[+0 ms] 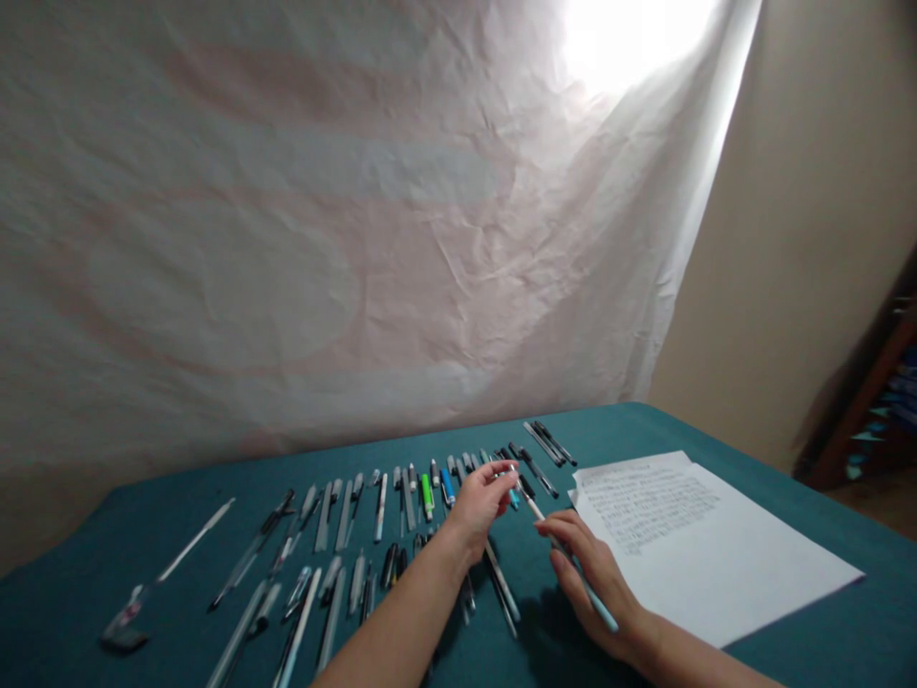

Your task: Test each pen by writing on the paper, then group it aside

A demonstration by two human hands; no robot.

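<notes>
My right hand is closed around a slim pen with a pale blue rear end and a whitish front. The pen slants up and left, over the table. At its far end, the thumb and fingertips of my left hand are pinched together; whether they grip a cap or the tip itself is too small to tell. Below the left hand lie a couple of long pens, partly covered by the forearm. Dark-capped pens rest just beyond the fingers.
Rows of pens and markers spread leftward on the teal cloth, among them a green highlighter and a blue one. At far left lies a white pen. Sheets with handwriting lie at right. A pale sheet hangs behind.
</notes>
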